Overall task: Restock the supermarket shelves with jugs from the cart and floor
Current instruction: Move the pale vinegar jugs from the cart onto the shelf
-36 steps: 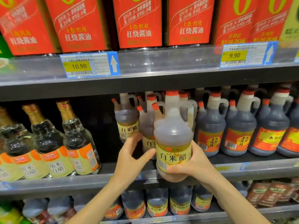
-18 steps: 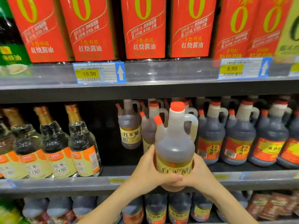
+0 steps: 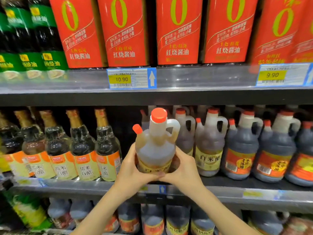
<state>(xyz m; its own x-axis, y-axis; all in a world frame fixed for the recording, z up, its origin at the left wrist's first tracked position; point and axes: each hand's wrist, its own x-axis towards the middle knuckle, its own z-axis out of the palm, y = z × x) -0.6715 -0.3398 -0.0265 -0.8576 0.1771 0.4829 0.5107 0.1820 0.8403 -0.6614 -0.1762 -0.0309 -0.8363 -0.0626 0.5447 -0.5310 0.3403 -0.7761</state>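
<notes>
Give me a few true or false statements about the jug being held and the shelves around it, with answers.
1. Both hands, left hand and right hand, grip the jug. True.
2. The jug's cap is green. False: it is orange-red.
3. The price tag above the jug reads 10.90. True.
4. The glass bottles stand to the right of the jug. False: they stand to its left.
5. The jug lies on its side. False: it is upright.
</notes>
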